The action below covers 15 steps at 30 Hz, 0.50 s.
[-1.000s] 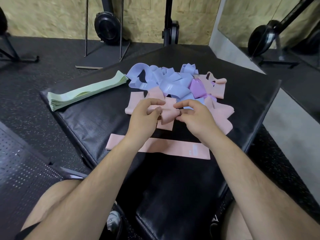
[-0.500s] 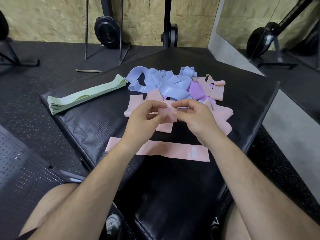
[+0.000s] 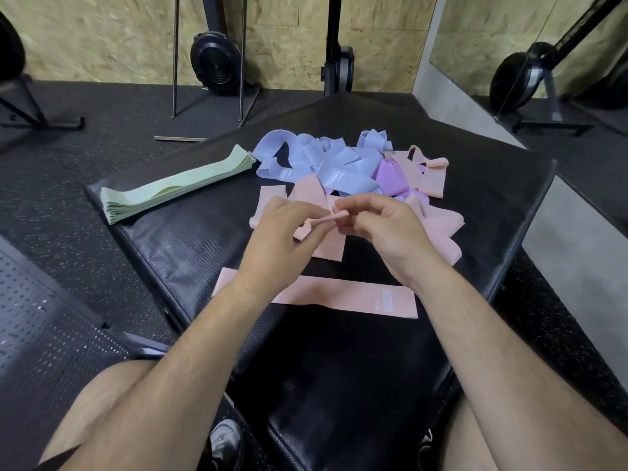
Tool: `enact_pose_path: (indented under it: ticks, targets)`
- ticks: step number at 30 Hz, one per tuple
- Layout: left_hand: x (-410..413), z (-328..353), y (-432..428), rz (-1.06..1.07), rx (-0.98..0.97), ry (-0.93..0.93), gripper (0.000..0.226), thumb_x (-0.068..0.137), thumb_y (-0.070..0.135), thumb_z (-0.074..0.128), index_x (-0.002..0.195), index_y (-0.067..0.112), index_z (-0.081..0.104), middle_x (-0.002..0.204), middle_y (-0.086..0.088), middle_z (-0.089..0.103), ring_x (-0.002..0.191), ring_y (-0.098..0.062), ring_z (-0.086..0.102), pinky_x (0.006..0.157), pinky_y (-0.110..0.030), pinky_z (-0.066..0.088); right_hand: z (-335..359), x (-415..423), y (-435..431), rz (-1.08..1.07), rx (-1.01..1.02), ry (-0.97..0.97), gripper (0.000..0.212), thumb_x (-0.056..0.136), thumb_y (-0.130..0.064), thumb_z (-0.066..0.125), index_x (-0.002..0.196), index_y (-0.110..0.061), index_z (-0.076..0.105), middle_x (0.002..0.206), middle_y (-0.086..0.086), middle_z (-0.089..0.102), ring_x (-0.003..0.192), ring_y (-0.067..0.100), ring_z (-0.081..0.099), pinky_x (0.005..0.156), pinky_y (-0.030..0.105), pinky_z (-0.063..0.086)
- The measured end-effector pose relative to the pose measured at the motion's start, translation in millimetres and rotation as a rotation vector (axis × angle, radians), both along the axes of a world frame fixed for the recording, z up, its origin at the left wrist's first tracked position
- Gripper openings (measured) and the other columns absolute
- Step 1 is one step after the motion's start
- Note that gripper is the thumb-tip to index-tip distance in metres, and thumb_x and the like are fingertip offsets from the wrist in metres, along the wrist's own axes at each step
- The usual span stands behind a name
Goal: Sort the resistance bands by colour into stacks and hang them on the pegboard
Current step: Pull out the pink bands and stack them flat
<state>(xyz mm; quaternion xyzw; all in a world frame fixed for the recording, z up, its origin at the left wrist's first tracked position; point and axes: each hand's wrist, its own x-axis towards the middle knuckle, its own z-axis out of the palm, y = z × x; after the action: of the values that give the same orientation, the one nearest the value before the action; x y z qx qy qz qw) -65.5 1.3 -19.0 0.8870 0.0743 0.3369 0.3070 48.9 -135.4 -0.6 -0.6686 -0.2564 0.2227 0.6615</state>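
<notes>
- The left hand (image 3: pixel 285 246) and the right hand (image 3: pixel 384 232) meet above the middle of the black pad (image 3: pixel 204 253), both with fingers curled in a pinch.
- Between them is a pink band (image 3: pixel 326 220), a thin, matte strip seen almost edge-on. The left thumb and fingers grip its near part, and the right fingertips grip its far end.
- The band is lifted slightly above the pink heap (image 3: pixel 438 229), a pile of soft, creased loops lying slack on the pad under and to the right of the hands.
- A flat pink band (image 3: pixel 339 297) lies alone nearer the person, pressed into a long, straight rectangle with a pale printed label towards its right end. The left wrist crosses over it.
- The green stack (image 3: pixel 170 188) sits well apart at the pad's left corner, many thin layers squared into one long bar.
- The blue bands (image 3: pixel 326 164) curl in loose, ribbon-like loops at the far side of the tangle, with a purple band (image 3: pixel 390 178) partly buried beside them.
- The pad has a finely ribbed, slightly glossy surface.
- A perforated black panel (image 3: pixel 44 334) lies at the lower left on the speckled rubber floor (image 3: pixel 51 205).
</notes>
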Motion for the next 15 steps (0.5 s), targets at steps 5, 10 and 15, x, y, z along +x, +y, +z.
enact_pose_path:
  ticks: [5, 10, 15]
  targets:
    - [-3.4, 7.8, -4.2, 0.041, -0.302, -0.045, 0.018, 0.099, 0.03, 0.06, 0.089, 0.018, 0.07, 0.077, 0.015, 0.064, 0.074, -0.005, 0.055, 0.066, -0.015, 0.039, -5.6, -7.8, 2.8, 0.082, -0.105, -0.224, 0.016, 0.096, -0.012, 0.065, 0.107, -0.019, 0.074, 0.107, -0.005, 0.074, 0.094, 0.009, 0.064, 0.091, 0.023, 0.051]
    - [-4.7, 11.3, -0.6, -0.01, -0.493, -0.077, 0.01, 0.099, 0.024, 0.06, 0.092, 0.022, 0.066, 0.073, 0.015, 0.063, 0.062, -0.008, 0.055, 0.063, -0.022, 0.045, -7.6, -7.1, 11.7, 0.032, -0.204, -0.339, 0.021, 0.104, -0.035, 0.055, 0.102, -0.022, 0.072, 0.103, -0.009, 0.072, 0.1, 0.007, 0.062, 0.097, 0.033, 0.049]
    - [-7.3, 14.9, 4.9, -0.067, -0.596, -0.066, 0.031, 0.097, 0.015, 0.06, 0.127, 0.025, 0.06, 0.087, 0.001, 0.063, 0.066, -0.01, 0.057, 0.06, -0.021, 0.049, -4.3, -8.5, 14.1, 0.067, -0.167, -0.501, 0.023, 0.105, -0.028, 0.053, 0.097, -0.009, 0.064, 0.086, 0.0, 0.068, 0.077, 0.005, 0.06, 0.078, 0.024, 0.05]
